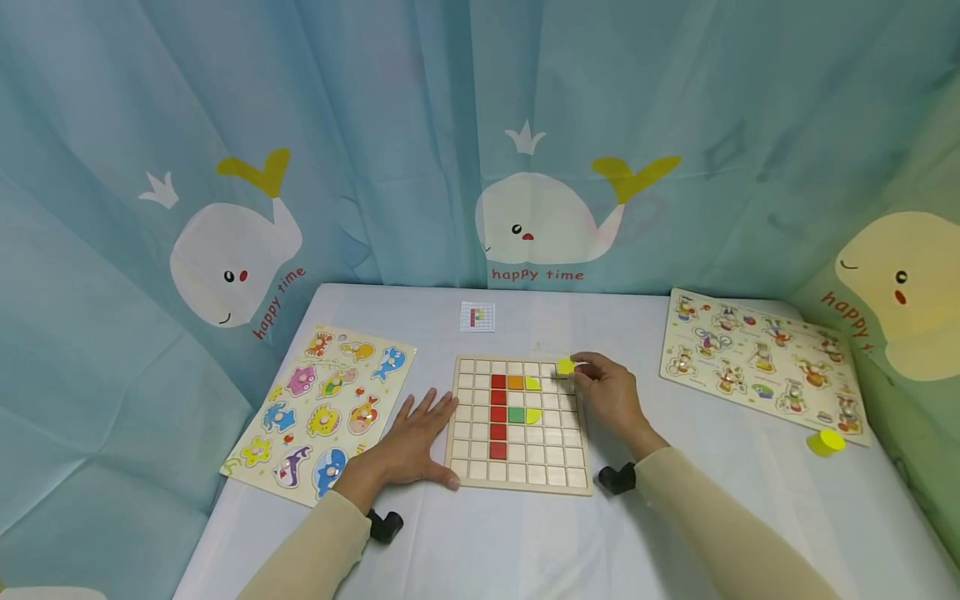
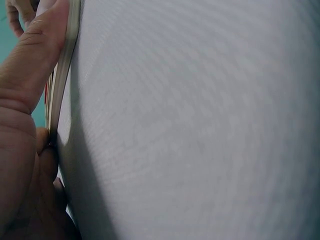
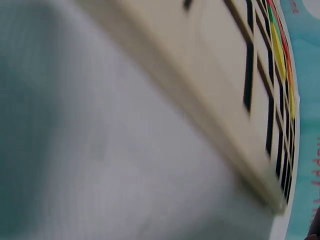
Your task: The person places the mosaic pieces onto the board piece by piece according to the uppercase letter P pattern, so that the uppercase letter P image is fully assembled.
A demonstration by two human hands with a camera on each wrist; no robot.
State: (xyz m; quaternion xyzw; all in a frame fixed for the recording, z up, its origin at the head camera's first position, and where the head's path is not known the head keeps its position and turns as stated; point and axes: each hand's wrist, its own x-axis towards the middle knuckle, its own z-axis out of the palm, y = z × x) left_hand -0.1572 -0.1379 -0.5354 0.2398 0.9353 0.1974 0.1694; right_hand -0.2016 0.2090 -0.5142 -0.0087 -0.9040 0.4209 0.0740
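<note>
We are seeing the right hand [image 1: 611, 393] pinching a small yellow block [image 1: 565, 366] between thumb and fingertips, holding it at the top right of the wooden grid board [image 1: 517, 482], over the top row. The left hand [image 1: 416, 433] is lying flat and relaxed on the worktop [image 1: 525, 542], its fingers spread and its thumb pressing against the board's left edge; the left wrist view is showing that thumb [image 2: 37, 55] touching the board's rim. The board's square cells are holding mostly plain tiles. A column of red tiles [image 1: 498, 416] is running down it, with an orange tile [image 1: 515, 382] and a green tile [image 1: 516, 414] just beside the column, each followed by a yellow piece [image 1: 532, 383]. A small pattern card [image 1: 477, 317] is lying beyond the board. An animal peg puzzle [image 1: 322, 408] is sitting left of the board, another puzzle [image 1: 761, 362] well to the right, with a yellow cap [image 1: 826, 442] near it.
</note>
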